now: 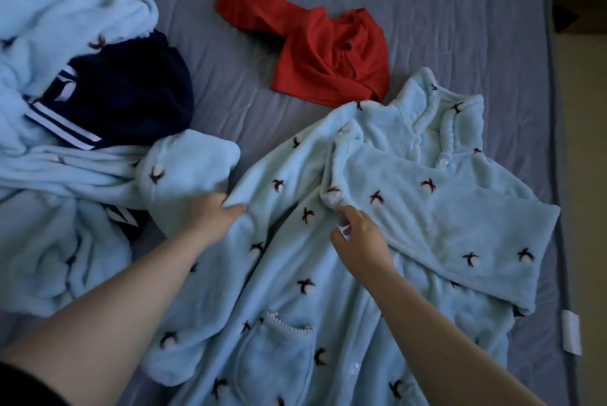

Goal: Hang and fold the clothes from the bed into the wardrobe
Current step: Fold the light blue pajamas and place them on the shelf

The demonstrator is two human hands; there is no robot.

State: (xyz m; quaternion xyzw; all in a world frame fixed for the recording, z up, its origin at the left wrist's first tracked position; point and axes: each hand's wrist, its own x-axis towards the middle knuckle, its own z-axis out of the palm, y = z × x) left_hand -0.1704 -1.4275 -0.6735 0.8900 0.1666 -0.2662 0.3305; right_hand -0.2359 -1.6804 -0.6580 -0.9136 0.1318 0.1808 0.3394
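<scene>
Bed: grey-blue sheeted bed (427, 11) fills the frame and serves as the folding surface.
Top: light blue fleece button-front pyjama top with dark bird motifs (295, 274), lower centre to right, lies flat with one sleeve (427, 202) folded across the chest, probably mid-fold.
Heap: second light blue fleece garment (65, 11), left, bunched around a navy white-striped garment (131, 87); both wait.
Red: crumpled red cloth garment (328, 50), upper centre, lies apart.
Left hand (213, 211): pinches the top's side edge, seemingly to draw it inward.
Right hand (361, 234): loosely curled, holding nothing, just below the sleeve's cuff.
Wardrobe: not in view.
</scene>
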